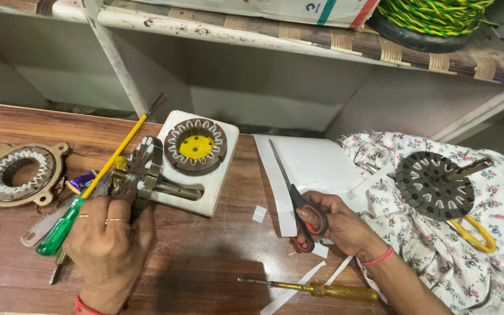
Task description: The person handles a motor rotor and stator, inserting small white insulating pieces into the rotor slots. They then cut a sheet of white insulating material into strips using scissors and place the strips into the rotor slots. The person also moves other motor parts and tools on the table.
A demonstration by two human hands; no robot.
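Brown wooden table (205, 262). Lying on it: round stator housing (16, 174) at left, white block (217, 175) carrying a wound stator, white insulation sheet (316, 166), paper strips (298, 286), yellow-handled screwdriver (316, 289) near front edge, floral cloth (497, 233) at right.

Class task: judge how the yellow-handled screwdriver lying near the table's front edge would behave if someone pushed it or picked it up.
The screwdriver looks rigid, with a metal shaft and hard handle, so it probably won't flex. Its rounded handle lies flat on the wooden table, so a sideways push may roll it. It seems slim, likely light and easy to lift, though paper strips beside it might shift.
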